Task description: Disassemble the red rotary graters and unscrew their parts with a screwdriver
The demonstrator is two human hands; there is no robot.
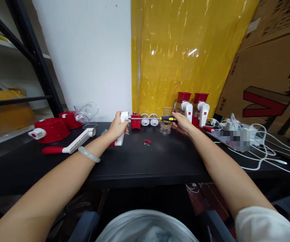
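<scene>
My left hand (pixel 119 126) is closed around a white crank handle (pixel 120 139) above the table. The red grip at its lower end is partly hidden by my wrist. In my right hand (pixel 181 123) is a screwdriver (pixel 168 118) with a black and yellow handle, held level. Its long metal shaft points left, and the tip is at the white end of the crank handle; whether it touches a screw I cannot tell. On the table between my hands lie a small red piece (pixel 147 141) and some tiny screws (pixel 147 144).
A second crank handle (pixel 77 143), red bases (pixel 52 129) and a clear plastic housing (pixel 86 113) are at left. Behind stand a red part (pixel 135 121), white-ended drums (pixel 145 120) and a clear cup (pixel 165 127). Two assembled grinders (pixel 202 109), a blurred flat device (pixel 229 138) and white cables (pixel 263 151) are at right.
</scene>
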